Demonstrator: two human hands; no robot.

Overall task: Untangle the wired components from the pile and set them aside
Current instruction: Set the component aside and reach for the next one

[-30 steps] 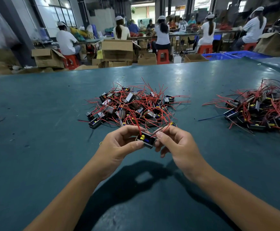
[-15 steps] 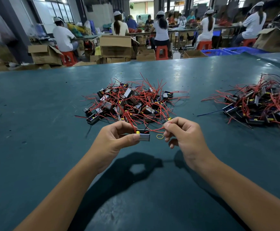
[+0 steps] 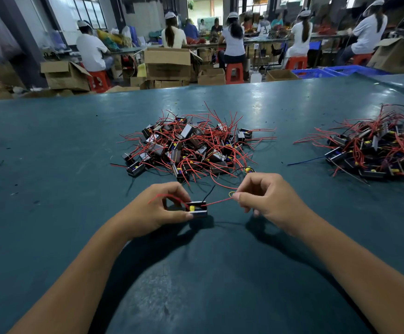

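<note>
A busy workshop fills the background: people in white caps sit on red stools [image 3: 234, 73] at long benches, with open cardboard boxes [image 3: 167, 63] stacked on the floor and blue crates [image 3: 335, 71] off to the right. In front lies a wide dark teal surface [image 3: 51, 189], scuffed and faintly shiny.

Near the middle of the surface sits the pile [image 3: 189, 148] of wired components, small black and metal blocks with yellow parts, their red wires sticking out in all directions and crossing over each other. A second heap [image 3: 379, 153] of the same parts lies well apart to the right, reaching the frame edge.

Just in front of the pile, the left hand [image 3: 152, 210] pinches one wired component [image 3: 196, 209] between thumb and curled fingers, holding it close above the surface. A short black wire [image 3: 209, 191] rises from the block, and one red lead arcs back over the left hand's fingers. The right hand [image 3: 268, 198] has its fingers curled, thumb and forefinger pinching the end of a red wire [image 3: 217, 201] that runs fairly straight from the component to the fingertips. A small yellow ring [image 3: 231, 194] shows just beside those fingertips. Both forearms are bare and cast dark shadows on the surface beneath them.
</note>
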